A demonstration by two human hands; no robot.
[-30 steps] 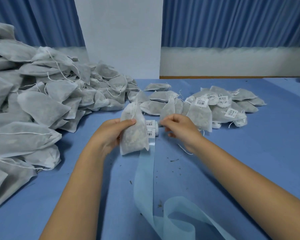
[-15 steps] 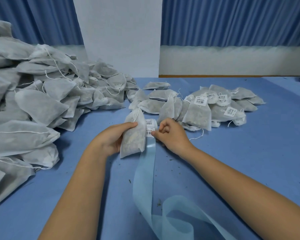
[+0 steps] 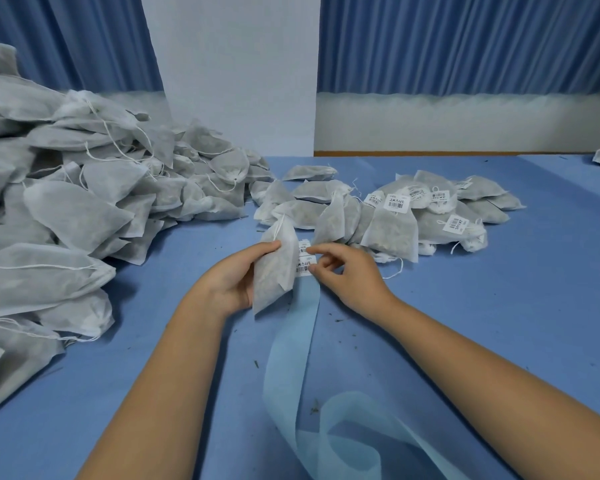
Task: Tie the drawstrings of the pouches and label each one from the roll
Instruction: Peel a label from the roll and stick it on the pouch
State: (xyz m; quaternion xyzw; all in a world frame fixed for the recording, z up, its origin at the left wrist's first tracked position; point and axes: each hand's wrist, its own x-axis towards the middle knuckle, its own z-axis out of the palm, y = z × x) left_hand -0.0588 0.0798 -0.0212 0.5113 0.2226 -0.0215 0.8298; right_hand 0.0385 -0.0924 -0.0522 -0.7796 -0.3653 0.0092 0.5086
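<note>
My left hand (image 3: pixel 234 275) grips a white drawstring pouch (image 3: pixel 275 268) upright above the blue table (image 3: pixel 499 306), its neck pulled tight at the top. Just right of the pouch lies the label roll (image 3: pixel 305 259), showing two white barcode labels. My right hand (image 3: pixel 347 275) pinches the edge of the lower label with thumb and forefinger. From the roll a pale blue backing strip (image 3: pixel 291 341) runs toward me and curls at the bottom of the view.
A tall heap of unlabelled pouches (image 3: pixel 66 209) fills the left side. Beyond my hands sits a smaller pile of labelled pouches (image 3: pixel 426 209). A white panel and blue curtains stand behind the table. Small dark crumbs dot the cloth.
My right hand moved left from the labelled pile to the roll and took hold of a label's edge. The left hand lowered the pouch slightly, next to the roll.
</note>
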